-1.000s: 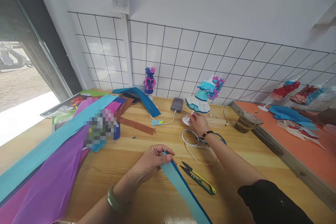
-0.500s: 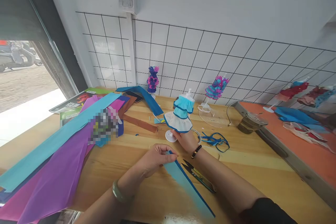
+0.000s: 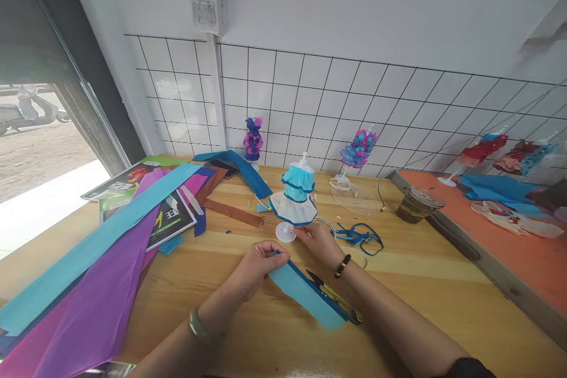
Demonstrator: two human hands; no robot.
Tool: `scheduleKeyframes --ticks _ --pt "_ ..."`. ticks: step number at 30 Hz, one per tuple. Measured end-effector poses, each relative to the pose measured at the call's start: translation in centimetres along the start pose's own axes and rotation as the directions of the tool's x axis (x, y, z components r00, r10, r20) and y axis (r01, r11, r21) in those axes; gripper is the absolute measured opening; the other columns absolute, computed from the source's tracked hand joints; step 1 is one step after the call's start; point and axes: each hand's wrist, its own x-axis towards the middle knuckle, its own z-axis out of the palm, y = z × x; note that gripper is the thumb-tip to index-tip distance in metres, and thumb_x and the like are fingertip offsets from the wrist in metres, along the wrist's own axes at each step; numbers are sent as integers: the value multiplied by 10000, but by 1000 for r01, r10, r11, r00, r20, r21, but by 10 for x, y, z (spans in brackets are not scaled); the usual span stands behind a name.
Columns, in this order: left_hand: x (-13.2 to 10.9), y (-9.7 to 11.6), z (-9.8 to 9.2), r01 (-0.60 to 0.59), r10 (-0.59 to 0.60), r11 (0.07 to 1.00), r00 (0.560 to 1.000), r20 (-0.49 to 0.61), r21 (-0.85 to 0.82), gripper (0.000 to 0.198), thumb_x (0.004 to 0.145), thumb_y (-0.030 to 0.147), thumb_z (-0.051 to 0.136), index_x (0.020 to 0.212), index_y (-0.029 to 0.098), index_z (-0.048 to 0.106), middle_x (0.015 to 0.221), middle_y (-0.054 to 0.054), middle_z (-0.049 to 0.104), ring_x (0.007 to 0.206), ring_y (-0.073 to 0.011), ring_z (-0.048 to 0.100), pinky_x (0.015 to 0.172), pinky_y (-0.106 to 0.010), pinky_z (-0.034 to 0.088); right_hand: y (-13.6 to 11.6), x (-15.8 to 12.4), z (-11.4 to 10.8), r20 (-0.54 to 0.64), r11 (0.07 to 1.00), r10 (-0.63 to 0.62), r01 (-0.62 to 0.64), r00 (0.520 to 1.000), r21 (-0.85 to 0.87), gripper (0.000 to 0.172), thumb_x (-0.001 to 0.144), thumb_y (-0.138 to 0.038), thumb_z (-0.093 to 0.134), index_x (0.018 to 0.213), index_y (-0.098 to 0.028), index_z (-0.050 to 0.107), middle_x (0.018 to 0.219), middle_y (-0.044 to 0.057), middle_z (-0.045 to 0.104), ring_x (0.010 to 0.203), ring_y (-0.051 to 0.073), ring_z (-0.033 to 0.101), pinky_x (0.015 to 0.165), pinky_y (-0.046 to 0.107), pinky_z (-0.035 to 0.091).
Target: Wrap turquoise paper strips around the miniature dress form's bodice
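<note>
My left hand (image 3: 264,263) pinches one end of a light blue fabric strip (image 3: 305,295) with a dark blue trimmed edge. The rest of the strip slopes down to the right, partly over black-bladed thread snips (image 3: 330,295). A miniature dress (image 3: 294,201), with turquoise ruffles and a white skirt edged in blue, sits on a small white mannequin stand (image 3: 286,233). My right hand (image 3: 321,243) has its fingers closed at the skirt's lower right hem, just right of the stand's post. Its fingertips are partly hidden by the hem.
Long turquoise and purple fabric strips (image 3: 106,283) lie over magazines (image 3: 133,180) at the left. Blue trim scraps (image 3: 361,238) and a tape roll (image 3: 325,226) are right of the stand. Two more dressed mannequins (image 3: 253,140) stand by the tiled wall. An orange board (image 3: 509,242) is at the right.
The fabric strip's free end has swung up to the right and now lies across the snips. My right hand has shifted slightly from under the skirt to its hem. The view has tilted slightly.
</note>
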Motion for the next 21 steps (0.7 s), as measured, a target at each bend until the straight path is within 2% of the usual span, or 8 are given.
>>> scheduleKeyframes --ticks 2,3,6,8,12,14,16,21 --pt "0 1 -1 -34 34 999 999 -5 8 337 555 370 852 633 124 635 569 6 632 505 -75 528 513 -192 380 -3 -13 -14 13 998 30 -31 999 62 375 875 -464 486 893 -165 712 927 99 744 869 232 688 752 335 524" --pt "0 2 -1 -53 54 998 999 -11 12 336 552 372 853 630 127 637 570 7 632 506 -77 528 512 -194 383 -7 -21 -23 23 995 46 -48 999 89 420 873 -500 472 836 -154 707 864 101 743 824 234 690 731 347 529" --pt "-1 6 5 -114 116 993 993 -38 42 345 542 396 850 628 137 639 572 7 640 501 -84 522 508 -203 390 -26 -44 -47 135 974 65 -92 989 206 509 883 -566 423 776 -150 696 784 87 735 770 214 696 725 338 539" --pt "-3 11 13 -157 163 984 984 -66 79 347 545 414 843 636 144 645 572 8 643 500 -86 516 506 -207 394 -41 -57 -60 301 904 58 -178 952 389 495 866 -579 461 833 -148 701 869 97 729 842 213 682 782 335 521" --pt "-10 25 29 -247 273 947 956 -111 208 319 561 414 827 654 155 666 575 7 645 521 -101 530 512 -214 407 -64 -69 -73 404 897 -21 -162 915 412 393 795 -541 605 973 -204 701 895 43 693 760 157 610 656 262 475" --pt "-14 36 35 -297 335 914 937 -102 276 286 601 407 803 672 161 676 618 -8 671 552 -116 555 530 -224 428 -70 -67 -77 393 904 5 -172 920 390 346 771 -509 649 935 -210 706 800 17 663 663 124 558 572 230 427" --pt "-16 48 39 -348 401 873 911 -97 341 244 656 390 769 701 165 686 694 -26 700 599 -126 577 558 -231 448 -74 -63 -82 323 911 33 -161 946 380 305 765 -490 659 837 -198 702 671 -6 605 571 96 490 503 211 372" --pt "-8 80 46 -493 592 742 800 -100 453 192 677 361 756 713 179 707 690 -11 686 646 -130 585 586 -230 463 -85 -46 -99 91 924 -7 -29 996 382 281 768 -469 655 771 -192 697 599 -8 568 505 85 427 431 210 318"
